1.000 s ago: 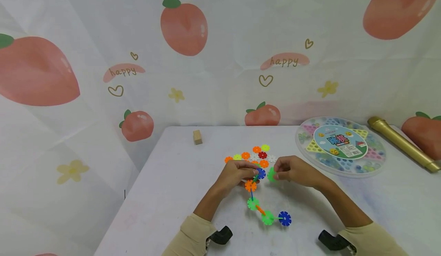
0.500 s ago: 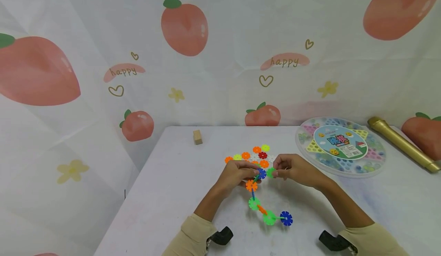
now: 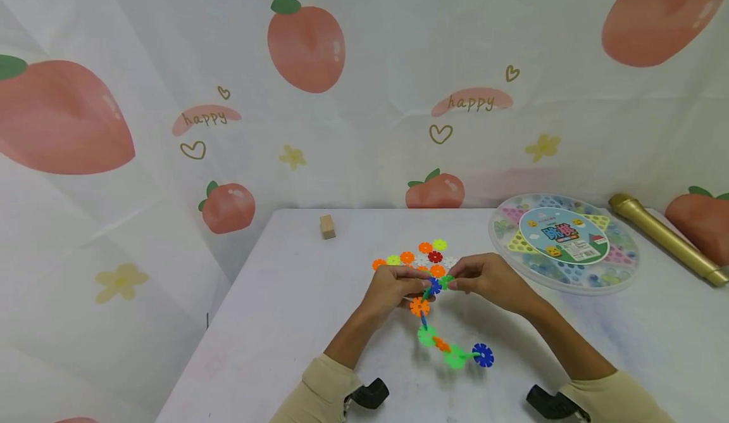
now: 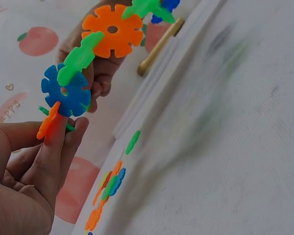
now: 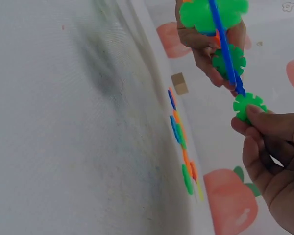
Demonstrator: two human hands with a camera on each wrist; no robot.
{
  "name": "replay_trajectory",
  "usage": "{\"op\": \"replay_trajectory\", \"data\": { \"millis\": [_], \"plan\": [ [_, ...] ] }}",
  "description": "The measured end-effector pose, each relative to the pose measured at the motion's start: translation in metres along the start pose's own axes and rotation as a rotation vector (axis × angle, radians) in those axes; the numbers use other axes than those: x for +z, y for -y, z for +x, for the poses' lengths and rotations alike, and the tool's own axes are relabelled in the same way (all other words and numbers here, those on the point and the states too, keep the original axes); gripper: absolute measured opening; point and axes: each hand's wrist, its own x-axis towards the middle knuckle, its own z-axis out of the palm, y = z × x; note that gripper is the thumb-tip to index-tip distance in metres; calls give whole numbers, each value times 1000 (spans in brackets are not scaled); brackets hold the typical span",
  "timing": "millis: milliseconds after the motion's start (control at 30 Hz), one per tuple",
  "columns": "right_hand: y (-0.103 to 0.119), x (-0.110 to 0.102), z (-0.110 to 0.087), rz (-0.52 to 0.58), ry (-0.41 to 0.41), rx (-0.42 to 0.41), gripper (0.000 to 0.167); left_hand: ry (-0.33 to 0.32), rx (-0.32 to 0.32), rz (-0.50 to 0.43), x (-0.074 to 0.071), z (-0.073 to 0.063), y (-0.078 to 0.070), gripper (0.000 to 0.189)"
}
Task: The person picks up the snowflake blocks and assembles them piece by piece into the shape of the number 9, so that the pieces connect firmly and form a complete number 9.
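A curved chain of notched plastic snowflake discs, with an orange disc [image 3: 419, 306] in it, hangs above the table, its loose end a blue disc [image 3: 483, 355]. My left hand [image 3: 393, 291] pinches the chain's upper end near another blue disc [image 3: 435, 286]. A green snowflake disc [image 5: 248, 105] is pinched between the thumb and fingers of my right hand [image 3: 484, 278]. Its edge meets a blue disc of the chain in the right wrist view; how deep the slots engage cannot be told. Fingers partly hide the left hand's grip.
Several loose snowflake discs, among them a red disc [image 3: 435, 257], lie behind the hands. A small wooden block [image 3: 327, 227] stands at the back left. A round clear game box [image 3: 501, 265] and a gold microphone-shaped object [image 3: 666, 239] lie at the back right.
My right hand has moved left, bringing the green disc from apart up against the blue disc at the chain's upper end. The chain's lower end has swung right.
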Motion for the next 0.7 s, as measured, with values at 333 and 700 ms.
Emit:
{"op": "replay_trajectory", "data": {
  "millis": [333, 700],
  "plan": [
    [0, 7, -2, 10, -75, -41, 6, -20, -5, -35, -1, 2, 2, 19],
    [-5, 10, -2, 41, -79, -99, 4, -19, -26, -30, -1, 1, 0, 19]
  ]
}}
